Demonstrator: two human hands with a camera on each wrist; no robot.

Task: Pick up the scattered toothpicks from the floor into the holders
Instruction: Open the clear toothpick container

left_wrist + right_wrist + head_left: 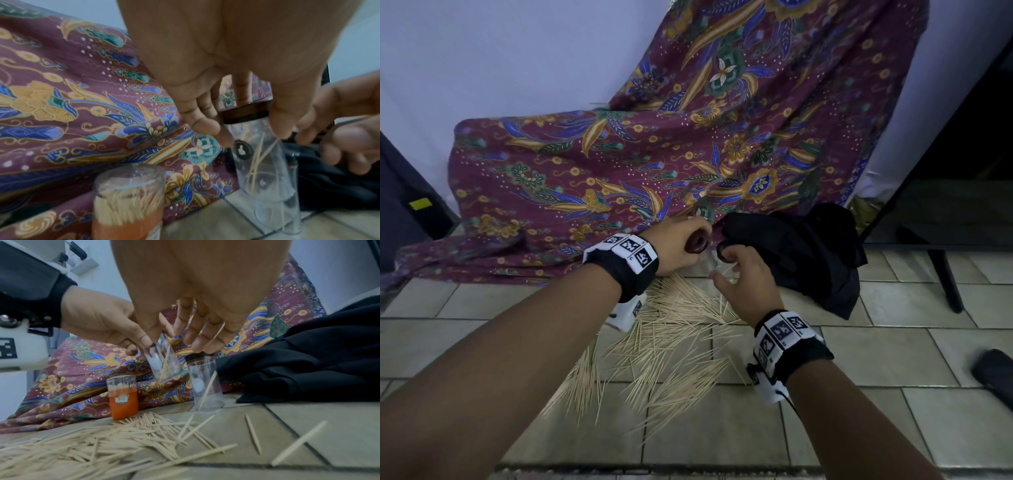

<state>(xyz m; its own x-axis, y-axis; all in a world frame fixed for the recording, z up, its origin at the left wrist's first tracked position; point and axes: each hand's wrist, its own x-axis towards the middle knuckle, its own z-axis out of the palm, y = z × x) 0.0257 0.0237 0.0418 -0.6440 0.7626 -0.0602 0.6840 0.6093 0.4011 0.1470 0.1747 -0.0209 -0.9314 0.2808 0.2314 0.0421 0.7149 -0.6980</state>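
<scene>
Three holders are in sight: a clear one with a brown rim (162, 363) lifted and tilted, a clear one with a black rim (206, 382) standing on the floor, and an orange one (123, 396) packed full, standing at the edge of the patterned cloth (619, 164). The tilted holder has a few toothpicks inside; the standing clear one has one leaning in it. The loose toothpicks (664, 346) are too many to count, lying in a wide heap on the tiles below both wrists, with a few strays to the right.

The left hand (681, 243) grips the tilted holder near its rim, fingers curled round it, above the far edge of the heap. The right hand (746, 284) hovers just beside it, over the black-rimmed holder, fingers bent downward and a single toothpick (219, 331) pinched among them.

The floor (893, 359) is pale tile. A black cloth (808, 253) lies beside the holders, and a pale wall (500, 68) rises behind.
</scene>
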